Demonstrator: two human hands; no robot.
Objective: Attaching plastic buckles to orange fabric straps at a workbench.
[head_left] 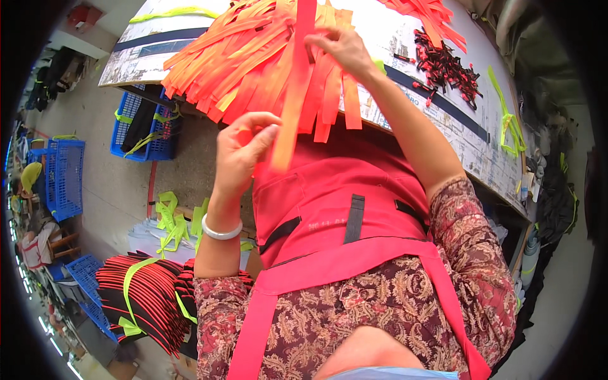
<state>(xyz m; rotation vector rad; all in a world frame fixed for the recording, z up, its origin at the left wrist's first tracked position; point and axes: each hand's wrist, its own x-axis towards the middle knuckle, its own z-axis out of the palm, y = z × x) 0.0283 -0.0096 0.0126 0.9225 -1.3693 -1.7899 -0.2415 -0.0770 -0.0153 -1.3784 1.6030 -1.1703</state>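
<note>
A long orange-red fabric strip [303, 69] hangs down in front of me, its lower end blurred by motion. Up at its right edge, my right hand [342, 52] has the strip between thumb and fingers. Lower down, my left hand [244, 149], with a white bangle [221, 229] on the wrist, is closed with curled fingers at the strip's left side. A bit of orange shows inside that curl. Behind the hands, a thick pile of orange strips [234, 63] drapes over the near edge of the worktable [430, 126].
Small black-and-red pieces [446, 69] lie heaped at the table's right, near a neon-yellow strip [506, 120]. Blue crates [65, 177] stand on the floor at left. A stack of black pieces with red edges [136, 291] sits beside my left arm. My red apron [329, 183] touches the table edge.
</note>
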